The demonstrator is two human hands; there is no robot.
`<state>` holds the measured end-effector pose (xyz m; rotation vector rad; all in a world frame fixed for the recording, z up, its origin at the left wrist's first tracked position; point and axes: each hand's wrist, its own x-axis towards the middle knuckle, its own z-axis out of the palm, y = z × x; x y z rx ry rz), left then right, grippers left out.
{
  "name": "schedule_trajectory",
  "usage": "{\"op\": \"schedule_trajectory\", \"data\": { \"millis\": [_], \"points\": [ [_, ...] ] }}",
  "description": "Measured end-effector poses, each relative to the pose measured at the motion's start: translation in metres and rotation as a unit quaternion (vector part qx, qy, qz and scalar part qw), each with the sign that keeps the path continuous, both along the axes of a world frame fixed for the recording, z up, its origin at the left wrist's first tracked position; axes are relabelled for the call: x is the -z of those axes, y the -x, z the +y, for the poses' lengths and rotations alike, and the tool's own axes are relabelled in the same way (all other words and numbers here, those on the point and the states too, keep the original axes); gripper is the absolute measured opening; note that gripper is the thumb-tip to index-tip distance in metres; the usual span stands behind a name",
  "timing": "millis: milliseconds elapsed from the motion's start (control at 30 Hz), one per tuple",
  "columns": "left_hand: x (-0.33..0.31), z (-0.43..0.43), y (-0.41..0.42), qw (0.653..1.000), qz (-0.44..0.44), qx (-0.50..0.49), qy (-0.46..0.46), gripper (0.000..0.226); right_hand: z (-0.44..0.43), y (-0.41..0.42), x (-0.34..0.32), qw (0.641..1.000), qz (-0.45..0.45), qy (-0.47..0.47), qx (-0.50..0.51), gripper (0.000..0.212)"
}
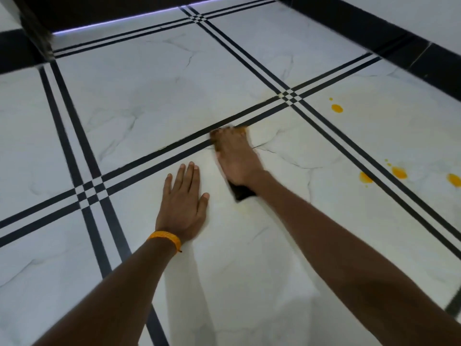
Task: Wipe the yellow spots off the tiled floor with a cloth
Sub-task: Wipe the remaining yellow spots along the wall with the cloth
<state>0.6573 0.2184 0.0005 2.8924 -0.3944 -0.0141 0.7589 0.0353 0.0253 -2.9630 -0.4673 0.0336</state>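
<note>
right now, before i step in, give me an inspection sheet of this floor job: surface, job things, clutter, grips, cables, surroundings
surface: tiled floor, white marbled tiles with black double stripes; faint yellowish smear around the wiping hand
job's things: cloth under the right hand, its far edge stained yellow; yellow spots unwiped to the right, with a further cluster nearer the camera
clutter: nothing seen
grips: left hand flat on the tile, fingers straight, holding nothing, orange wristband on its wrist; right hand presses on the cloth, motion-blurred
cables: nothing seen
surroundings: black skirting under a white wall at right; light strip along the far edge; dark blurred shape upper left, cannot identify
</note>
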Motion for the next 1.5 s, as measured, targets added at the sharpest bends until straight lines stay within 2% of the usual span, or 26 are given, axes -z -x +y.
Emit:
{"op": "schedule_trajectory", "data": {
  "millis": [67, 167, 233, 333, 400, 500, 567, 633, 700, 800, 833, 867, 1000, 1033, 1100, 1167, 1200, 1300, 1400, 1433, 1500],
  "points": [
    [0.000, -0.001, 0.000, 1.000, -0.003, 0.002, -0.001, 0.070, 0.006, 0.051, 0.007, 0.994, -0.004, 0.011, -0.110, 0.064],
    [0.000, 0.000, 0.001, 1.000, -0.004, -0.003, -0.002, 0.070, -0.045, 0.090, 0.010, 0.990, -0.004, -0.007, -0.138, 0.064],
    [0.000, 0.001, 0.001, 1.000, -0.006, -0.002, 0.003, 0.070, -0.079, 0.062, 0.008, 0.998, -0.005, 0.000, -0.063, 0.065],
    [0.001, 0.000, 0.000, 1.000, -0.004, -0.003, -0.003, 0.070, -0.078, 0.002, 0.005, 0.994, 0.009, 0.011, 0.113, 0.068],
    [0.000, 0.001, 0.000, 1.000, -0.003, -0.005, -0.003, 0.071, -0.042, -0.005, 0.006, 0.990, 0.009, 0.009, 0.141, 0.069],
    [0.000, 0.001, 0.000, 1.000, -0.004, 0.000, -0.006, 0.072, -0.007, 0.057, 0.013, 1.000, -0.016, -0.006, -0.009, 0.070],
    [0.001, 0.002, 0.000, 1.000, 0.000, 0.004, -0.007, 0.072, -0.024, 0.107, 0.013, 0.993, -0.008, -0.014, -0.118, 0.067],
    [0.001, 0.002, 0.000, 1.000, -0.002, 0.005, -0.004, 0.073, -0.065, 0.131, 0.012, 0.986, 0.010, 0.001, -0.166, 0.065],
    [0.002, 0.003, 0.000, 1.000, -0.006, 0.002, 0.003, 0.073, -0.122, 0.125, 0.012, 0.994, -0.001, -0.002, -0.106, 0.066],
    [0.004, 0.001, 0.000, 1.000, -0.010, 0.002, 0.002, 0.073, -0.189, 0.102, 0.007, 0.992, -0.006, 0.000, 0.128, 0.075],
    [0.004, 0.004, -0.003, 1.000, -0.010, 0.000, 0.001, 0.073, -0.182, 0.098, 0.004, 0.986, 0.003, 0.004, 0.170, 0.075],
    [0.004, 0.004, -0.004, 1.000, -0.006, 0.000, -0.001, 0.074, -0.168, 0.101, 0.003, 0.987, 0.012, -0.001, 0.158, 0.075],
    [0.001, 0.001, -0.001, 1.000, -0.006, -0.008, -0.010, 0.076, -0.144, 0.163, 0.019, 0.998, -0.013, 0.007, -0.056, 0.068],
    [-0.001, -0.001, 0.000, 1.000, 0.000, -0.017, -0.009, 0.076, -0.158, 0.172, 0.017, 0.999, -0.015, 0.006, -0.052, 0.068],
    [-0.009, -0.018, 0.005, 1.000, -0.014, -0.012, -0.014, 0.072, -0.193, 0.178, 0.016, 0.997, -0.028, -0.014, 0.068, 0.071],
    [-0.013, -0.057, 0.014, 0.998, -0.036, 0.050, 0.004, 0.072, -0.221, 0.178, 0.016, 0.981, -0.025, -0.003, 0.193, 0.077],
    [-0.013, -0.085, 0.019, 0.996, -0.028, 0.079, 0.030, 0.072, -0.223, 0.176, 0.016, 0.976, -0.021, 0.008, 0.215, 0.080],
    [-0.016, -0.176, 0.028, 0.990, -0.006, 0.107, 0.090, 0.062, -0.222, 0.173, 0.012, 0.983, -0.003, -0.002, 0.182, 0.083],
    [-0.016, -0.227, 0.007, 0.992, -0.013, 0.104, 0.073, 0.059, -0.252, 0.163, 0.010, 0.993, 0.007, -0.008, 0.115, 0.082],
    [-0.013, -0.233, -0.001, 0.992, -0.015, 0.112, 0.057, 0.060, -0.268, 0.158, 0.011, 0.993, 0.001, -0.003, 0.117, 0.083],
    [-0.006, -0.237, -0.015, 0.993, -0.013, 0.113, 0.030, 0.061, -0.299, 0.150, 0.018, 0.979, -0.026, 0.003, 0.203, 0.080]
  ]
}}
